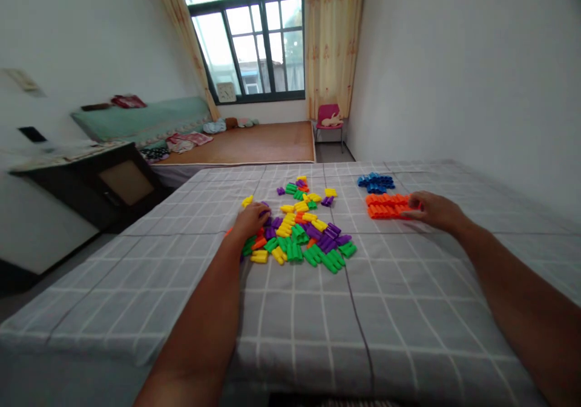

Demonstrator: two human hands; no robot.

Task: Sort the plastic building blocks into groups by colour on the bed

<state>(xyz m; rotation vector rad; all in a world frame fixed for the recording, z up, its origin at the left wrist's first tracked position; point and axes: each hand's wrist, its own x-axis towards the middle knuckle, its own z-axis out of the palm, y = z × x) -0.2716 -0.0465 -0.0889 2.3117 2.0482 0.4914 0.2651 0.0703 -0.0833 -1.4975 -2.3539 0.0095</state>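
Note:
Small plastic toy pieces in green, yellow, purple and orange lie in a loose heap (295,234) on the table. My left hand (251,219) rests at the heap's left side, its fingers curled down among purple and orange pieces. Whatever those fingers hold is hidden. To the right, orange pieces stand packed side by side in a neat block (385,207). My right hand (429,207) is at the right end of this block, thumb and fingers closed around an orange piece there. Just behind the block sits a cluster of blue pieces (376,183).
A grey checked cloth (408,310) covers the table. Beyond its far edge is a low bed (263,140) with clothes on it. A pink chair (329,116) stands by the curtain, and a dark cabinet (113,183) is at the left.

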